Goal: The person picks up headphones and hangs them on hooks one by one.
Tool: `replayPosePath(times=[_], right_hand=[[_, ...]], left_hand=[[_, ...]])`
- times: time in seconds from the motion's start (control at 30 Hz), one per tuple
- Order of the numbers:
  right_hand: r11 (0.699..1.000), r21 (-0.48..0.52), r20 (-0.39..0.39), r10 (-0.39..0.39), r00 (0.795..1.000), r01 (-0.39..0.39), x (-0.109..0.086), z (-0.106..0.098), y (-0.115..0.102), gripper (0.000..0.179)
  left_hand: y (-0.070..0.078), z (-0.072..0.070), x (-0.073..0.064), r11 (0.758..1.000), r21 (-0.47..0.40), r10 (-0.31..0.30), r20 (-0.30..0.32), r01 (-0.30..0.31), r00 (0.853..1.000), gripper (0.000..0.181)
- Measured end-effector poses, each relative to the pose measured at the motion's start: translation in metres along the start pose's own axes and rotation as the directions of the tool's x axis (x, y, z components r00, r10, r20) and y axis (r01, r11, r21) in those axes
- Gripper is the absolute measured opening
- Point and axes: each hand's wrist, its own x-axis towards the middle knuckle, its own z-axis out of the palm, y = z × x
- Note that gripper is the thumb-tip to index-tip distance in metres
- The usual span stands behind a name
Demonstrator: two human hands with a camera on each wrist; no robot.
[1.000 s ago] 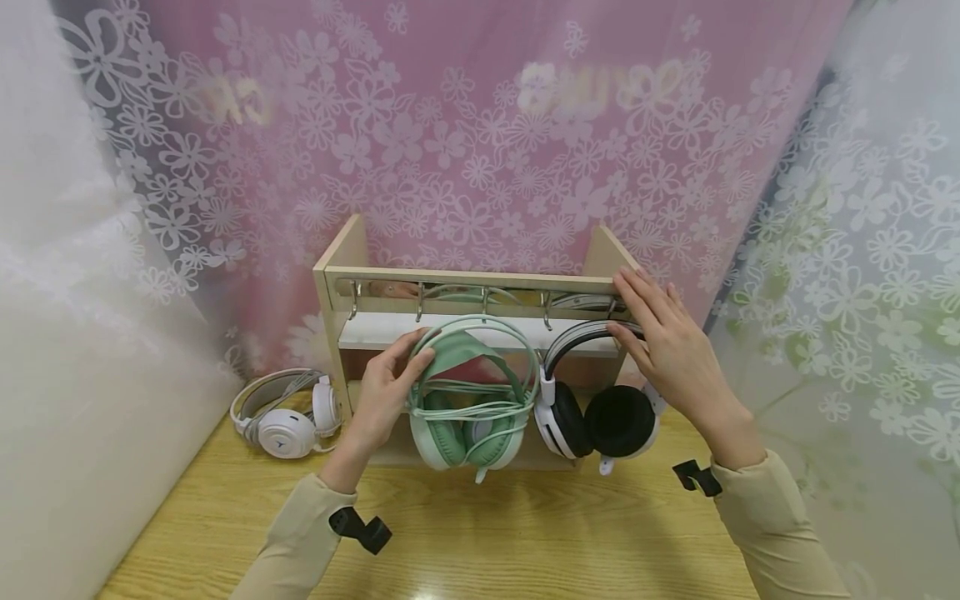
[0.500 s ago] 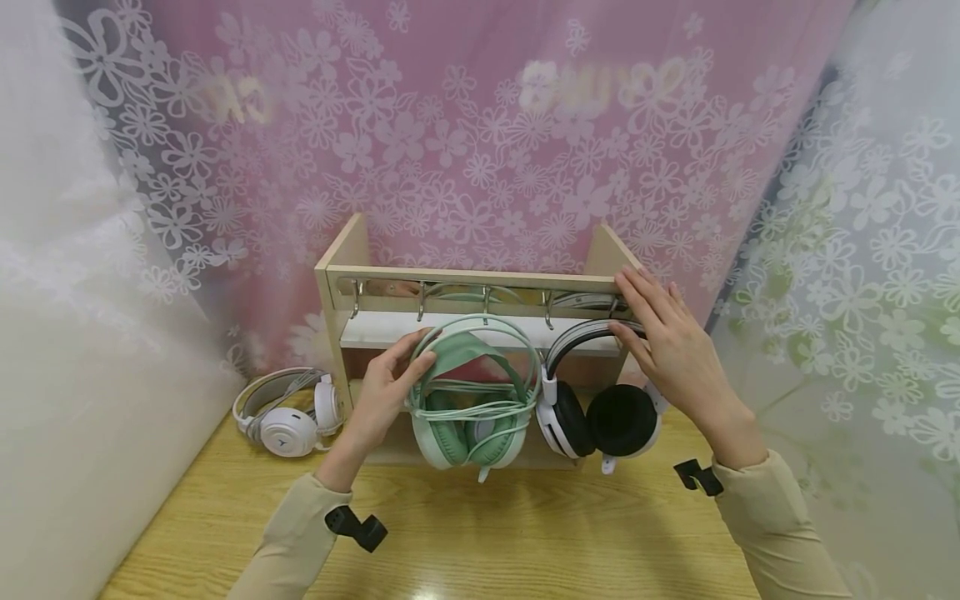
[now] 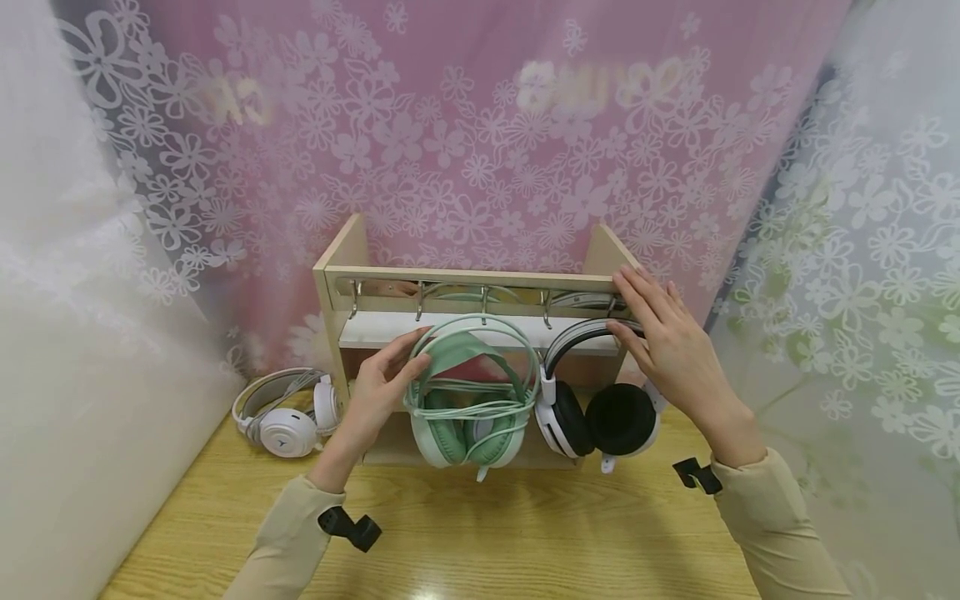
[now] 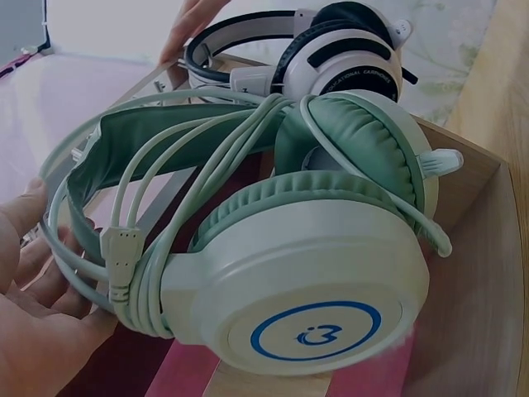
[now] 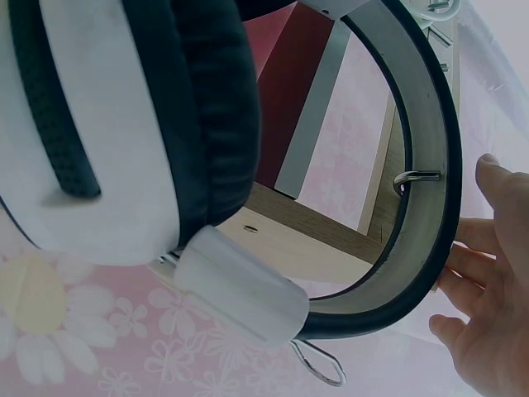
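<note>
Green headphones point(image 3: 468, 437) with a bundled cable are at the middle hook point(image 3: 484, 305) of a wooden rack point(image 3: 480, 277). My left hand point(image 3: 377, 390) holds the left side of their band, thumb in front and fingers behind. The left wrist view shows that thumb at the outer loop of the headphones point(image 4: 306, 273). Black-and-white headphones point(image 3: 558, 421) hang from the rightmost hook point(image 5: 417, 176). My right hand point(image 3: 671, 354) rests its fingers on the rack's top right corner, with the thumb by the headband point(image 5: 434, 240). The right fingers look fairly straight.
White headphones point(image 3: 288, 432) lie on the wooden table point(image 3: 480, 533) left of the rack. Two further hooks stick out at the rack's left, and another between both hung pairs. A white shelf point(image 3: 382, 329) sits behind them. Pink floral curtain point(image 3: 465, 125) closes the back.
My left hand has shifted slightly left, and the left edge of the green band and cable has moved a little with it. The right hand and the black-and-white headphones stay put.
</note>
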Motion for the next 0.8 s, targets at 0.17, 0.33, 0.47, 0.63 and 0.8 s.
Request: replayPosePath(times=[0.17,0.33,0.47,0.63,0.8], right_hand=[[1.000,0.001,-0.003,-0.002,1.000,0.002,0.000,0.000,0.000,0.071],[1.000,0.001,-0.002,0.000,1.000,0.000,0.000,0.000,0.000,0.070],[1.000,0.002,0.000,0.003,1.000,-0.003,0.000,0.000,-0.001,0.070],[1.000,-0.002,0.002,0.006,1.000,-0.006,0.000,0.000,-0.001,0.070],[1.000,-0.007,0.002,0.006,1.000,-0.006,0.000,0.000,-0.001,0.070]], left_hand=[[-0.002,-0.008,-0.002,1.000,-0.018,0.012,0.001,-0.011,1.000,0.040],[-0.001,-0.017,-0.004,0.999,-0.042,0.004,-0.024,-0.005,1.000,0.036],[0.000,-0.024,-0.007,0.998,-0.064,0.011,-0.034,-0.013,0.999,0.037],[-0.001,-0.034,-0.011,0.995,-0.092,0.026,-0.050,-0.031,0.998,0.038],[-0.002,-0.045,-0.017,0.994,-0.099,0.031,-0.085,-0.040,0.996,0.038]])
